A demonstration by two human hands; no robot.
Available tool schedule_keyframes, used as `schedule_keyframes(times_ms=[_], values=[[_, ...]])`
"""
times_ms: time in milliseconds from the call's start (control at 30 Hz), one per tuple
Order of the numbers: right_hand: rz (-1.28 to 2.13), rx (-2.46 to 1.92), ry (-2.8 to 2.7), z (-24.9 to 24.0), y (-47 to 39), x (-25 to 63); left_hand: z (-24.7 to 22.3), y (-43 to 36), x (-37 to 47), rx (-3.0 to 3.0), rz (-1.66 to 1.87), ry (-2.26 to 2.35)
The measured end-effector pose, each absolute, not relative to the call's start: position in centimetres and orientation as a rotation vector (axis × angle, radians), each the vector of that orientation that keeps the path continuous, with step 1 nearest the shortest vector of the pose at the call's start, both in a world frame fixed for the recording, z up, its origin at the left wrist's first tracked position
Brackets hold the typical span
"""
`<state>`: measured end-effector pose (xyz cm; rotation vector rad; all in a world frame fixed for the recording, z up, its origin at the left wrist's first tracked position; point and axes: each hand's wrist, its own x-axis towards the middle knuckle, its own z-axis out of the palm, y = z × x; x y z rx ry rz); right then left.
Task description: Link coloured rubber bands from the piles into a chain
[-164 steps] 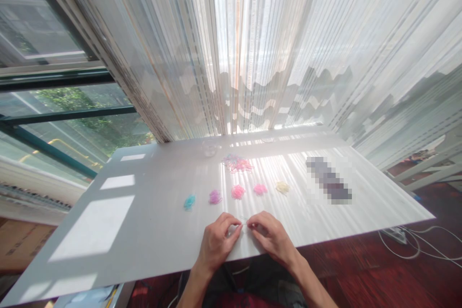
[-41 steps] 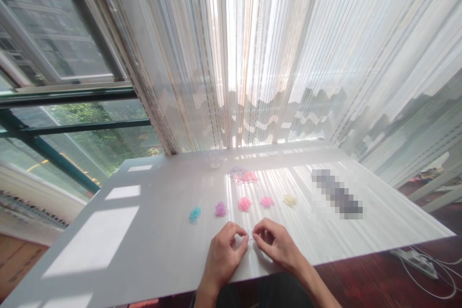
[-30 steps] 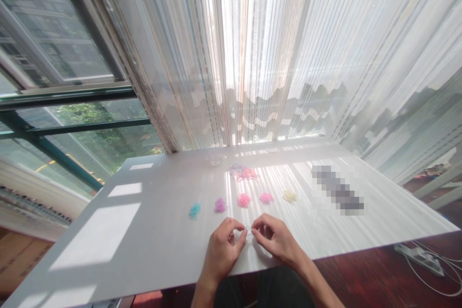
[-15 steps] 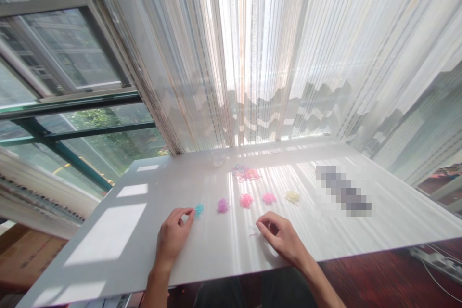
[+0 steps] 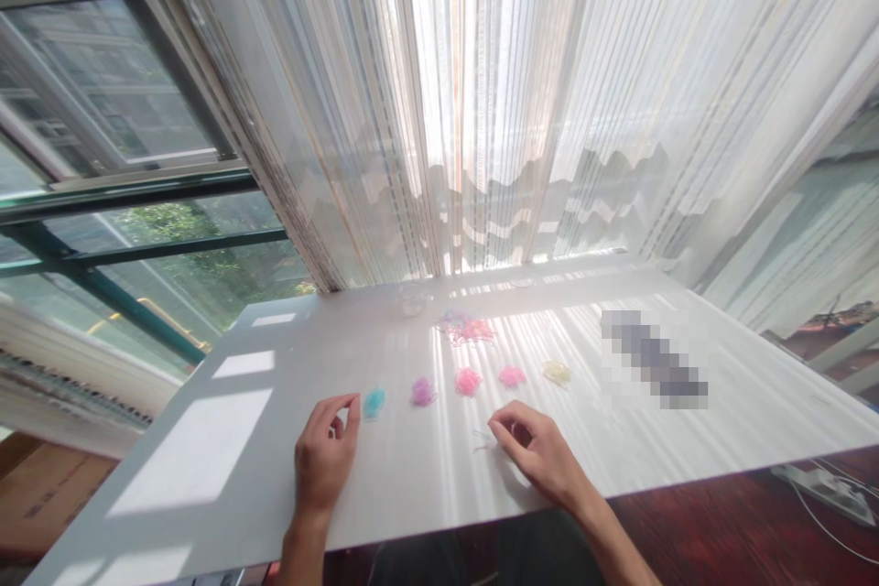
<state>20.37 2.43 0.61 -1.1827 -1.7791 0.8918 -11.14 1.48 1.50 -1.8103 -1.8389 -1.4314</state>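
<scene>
Your right hand (image 5: 535,452) pinched thin bands (image 5: 483,439) over the white worktop (image 5: 240,494) at lower center, while your left hand (image 5: 327,449), thumb and forefinger nearly together, sat just beside the teal pile (image 5: 374,403), its grip unclear.

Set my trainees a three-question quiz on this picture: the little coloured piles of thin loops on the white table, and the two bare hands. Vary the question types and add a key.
1. Which small pile of thin loops lies nearest the person's left hand?
A) pale yellow pile
B) teal pile
C) purple pile

2. True or false: the multicoloured tangle of thin loops lies nearer the person than the row of five single-colour piles.

3. Fill in: the thin pale strands are at the fingertips of the person's ____.

Key: 1 B; 2 false; 3 right hand.
</scene>
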Motion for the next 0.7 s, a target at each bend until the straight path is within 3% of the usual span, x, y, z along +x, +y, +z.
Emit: schedule_keyframes(times_ms=[100, 300, 700], values=[[0.799, -1.198, -1.756, 0.2, 2.4, 20.3, 2.1, 0.3, -7.5, -2.072, -1.447, -1.796], [0.517, -1.154, -1.893, -0.4, 1.9, 19.8, 1.7, 0.2, -0.6, -2.681, -1.035, -1.783], [0.511, -1.177, -1.982, -0.9, 2.0, 19.6, 0.2, 1.4, 0.1, -2.702, -1.026, -1.705]])
